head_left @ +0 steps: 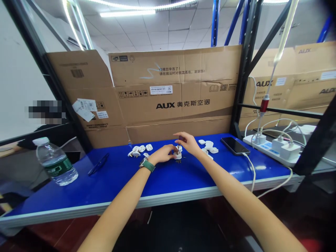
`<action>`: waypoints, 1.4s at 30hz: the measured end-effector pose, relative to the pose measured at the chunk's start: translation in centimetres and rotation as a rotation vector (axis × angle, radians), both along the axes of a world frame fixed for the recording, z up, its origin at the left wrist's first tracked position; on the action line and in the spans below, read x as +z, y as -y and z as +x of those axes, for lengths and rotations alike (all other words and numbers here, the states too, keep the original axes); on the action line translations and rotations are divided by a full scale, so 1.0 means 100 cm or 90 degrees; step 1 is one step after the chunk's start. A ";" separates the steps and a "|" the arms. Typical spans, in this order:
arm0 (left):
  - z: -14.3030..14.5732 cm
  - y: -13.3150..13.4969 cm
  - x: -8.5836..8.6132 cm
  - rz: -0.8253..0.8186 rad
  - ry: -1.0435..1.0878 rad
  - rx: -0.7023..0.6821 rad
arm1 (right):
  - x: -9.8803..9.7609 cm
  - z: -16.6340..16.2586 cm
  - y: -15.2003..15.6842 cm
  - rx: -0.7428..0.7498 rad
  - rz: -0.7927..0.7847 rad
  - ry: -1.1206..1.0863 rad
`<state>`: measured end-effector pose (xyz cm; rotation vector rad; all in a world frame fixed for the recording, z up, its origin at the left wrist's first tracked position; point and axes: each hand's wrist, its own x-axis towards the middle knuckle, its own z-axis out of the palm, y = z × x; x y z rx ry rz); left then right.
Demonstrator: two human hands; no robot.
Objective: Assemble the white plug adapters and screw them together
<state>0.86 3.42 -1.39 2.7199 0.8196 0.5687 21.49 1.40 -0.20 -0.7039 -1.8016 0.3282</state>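
Note:
At the middle of the blue table, my left hand (166, 154) has its fingers closed on a small white plastic piece (178, 156), which looks like part of a plug. My right hand (188, 142) is above it, pinching a small screwdriver (179, 148) with a dark handle. The thin shaft points down at the white piece; its tip is too small to make out. Several tiny screws (178, 161) lie just in front of the piece. White plug parts (136, 151) are scattered left of my hands, and more white plastic pieces (209, 144) lie to the right.
A water bottle (56, 164) and dark glasses (98, 164) are on the left. A phone (235, 146) with a charging cable (252, 173) and a power strip (273, 150) are on the right. A cardboard sheet (181, 115) walls the back. Someone sits beyond the left post.

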 end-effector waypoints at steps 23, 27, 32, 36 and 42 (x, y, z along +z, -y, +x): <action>0.000 -0.002 0.000 0.026 -0.025 0.000 | -0.004 0.001 -0.003 0.025 -0.058 -0.056; 0.000 -0.001 0.001 0.023 -0.030 0.005 | -0.003 0.000 -0.002 0.026 -0.053 -0.038; 0.000 0.002 0.003 0.022 -0.035 0.006 | -0.001 0.000 -0.003 -0.006 -0.034 -0.028; 0.001 0.002 0.003 0.023 -0.028 0.007 | 0.000 0.000 -0.003 -0.002 -0.050 -0.054; 0.002 0.001 0.000 0.017 -0.018 0.009 | 0.002 0.000 0.000 -0.004 -0.071 -0.085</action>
